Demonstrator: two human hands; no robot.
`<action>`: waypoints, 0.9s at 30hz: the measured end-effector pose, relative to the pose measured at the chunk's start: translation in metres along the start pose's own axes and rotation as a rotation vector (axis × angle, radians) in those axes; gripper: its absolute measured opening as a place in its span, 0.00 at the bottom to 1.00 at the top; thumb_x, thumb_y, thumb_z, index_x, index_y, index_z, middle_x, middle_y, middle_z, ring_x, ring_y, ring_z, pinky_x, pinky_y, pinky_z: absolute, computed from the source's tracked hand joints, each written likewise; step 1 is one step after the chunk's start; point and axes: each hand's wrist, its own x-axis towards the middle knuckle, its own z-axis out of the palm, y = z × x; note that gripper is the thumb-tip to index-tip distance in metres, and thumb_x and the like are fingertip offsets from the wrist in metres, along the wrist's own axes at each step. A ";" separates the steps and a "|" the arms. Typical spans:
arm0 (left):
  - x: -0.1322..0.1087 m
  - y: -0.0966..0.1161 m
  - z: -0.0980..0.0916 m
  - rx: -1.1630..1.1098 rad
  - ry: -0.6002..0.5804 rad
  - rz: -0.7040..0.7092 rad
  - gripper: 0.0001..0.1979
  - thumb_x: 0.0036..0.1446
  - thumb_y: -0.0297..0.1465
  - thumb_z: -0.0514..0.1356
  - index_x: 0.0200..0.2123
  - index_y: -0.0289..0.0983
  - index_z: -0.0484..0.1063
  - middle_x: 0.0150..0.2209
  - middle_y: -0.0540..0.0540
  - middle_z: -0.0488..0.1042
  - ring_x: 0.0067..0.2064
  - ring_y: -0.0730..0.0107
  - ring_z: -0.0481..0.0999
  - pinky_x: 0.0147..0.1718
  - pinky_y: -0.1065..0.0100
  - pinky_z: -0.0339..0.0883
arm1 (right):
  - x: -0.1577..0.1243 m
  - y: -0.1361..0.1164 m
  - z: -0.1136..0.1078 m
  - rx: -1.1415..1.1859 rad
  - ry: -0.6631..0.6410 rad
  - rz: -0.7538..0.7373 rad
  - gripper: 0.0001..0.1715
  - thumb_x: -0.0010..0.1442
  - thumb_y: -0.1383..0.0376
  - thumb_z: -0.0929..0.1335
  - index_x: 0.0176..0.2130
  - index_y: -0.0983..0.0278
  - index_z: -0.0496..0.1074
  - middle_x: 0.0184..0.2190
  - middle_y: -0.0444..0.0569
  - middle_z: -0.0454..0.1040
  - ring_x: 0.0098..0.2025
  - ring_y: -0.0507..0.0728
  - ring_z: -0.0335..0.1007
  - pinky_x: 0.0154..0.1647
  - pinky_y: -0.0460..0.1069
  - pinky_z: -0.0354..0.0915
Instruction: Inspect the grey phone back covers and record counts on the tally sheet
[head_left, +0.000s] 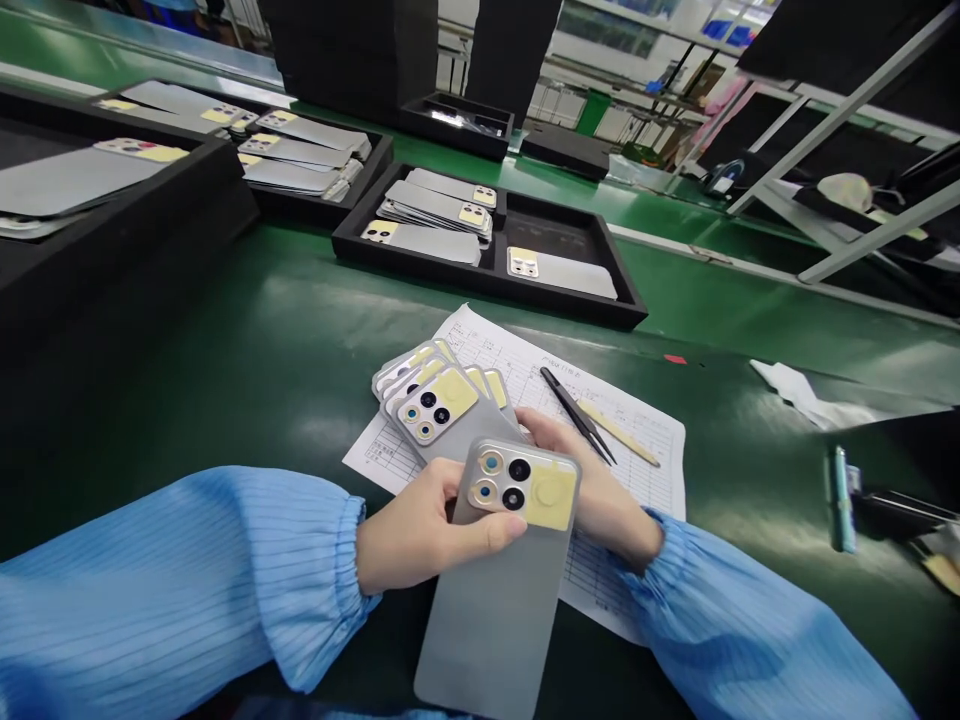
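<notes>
My left hand (420, 530) is closed around a grey phone back cover (495, 600), its thumb lying across the front just below the camera lenses. A yellow film covers the area beside those lenses. Partly behind this cover, my right hand (585, 480) rests by the edge of a fanned stack of similar phone back covers (442, 405); its fingertips are hidden, so its grip cannot be made out. The stack lies on a printed form sheet (637, 430). To the right on the sheet are black tweezers (576, 415) and a thin yellowish stick (619, 433).
A black divided tray (555, 305) with more covers stands ahead on the green table (300, 350). Further black trays (379, 165) with covers are at the left. Right of the sheet lie a white scrap (791, 390), a teal pen (841, 500) and a small red piece (675, 359).
</notes>
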 end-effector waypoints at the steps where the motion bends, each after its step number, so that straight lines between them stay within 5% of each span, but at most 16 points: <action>1: 0.000 0.000 0.000 0.018 0.007 -0.012 0.11 0.50 0.34 0.57 0.21 0.34 0.65 0.21 0.51 0.59 0.24 0.76 0.56 0.22 0.73 0.52 | 0.000 -0.001 0.000 -0.007 -0.003 -0.008 0.21 0.51 0.62 0.70 0.45 0.62 0.64 0.35 0.46 0.71 0.36 0.56 0.69 0.36 0.48 0.64; 27: 0.000 0.001 0.001 0.034 0.058 -0.019 0.09 0.49 0.34 0.59 0.24 0.33 0.69 0.23 0.49 0.65 0.27 0.73 0.63 0.26 0.73 0.58 | 0.000 -0.003 0.003 -0.096 0.042 -0.043 0.18 0.51 0.63 0.69 0.43 0.63 0.67 0.41 0.48 0.72 0.42 0.58 0.68 0.40 0.48 0.65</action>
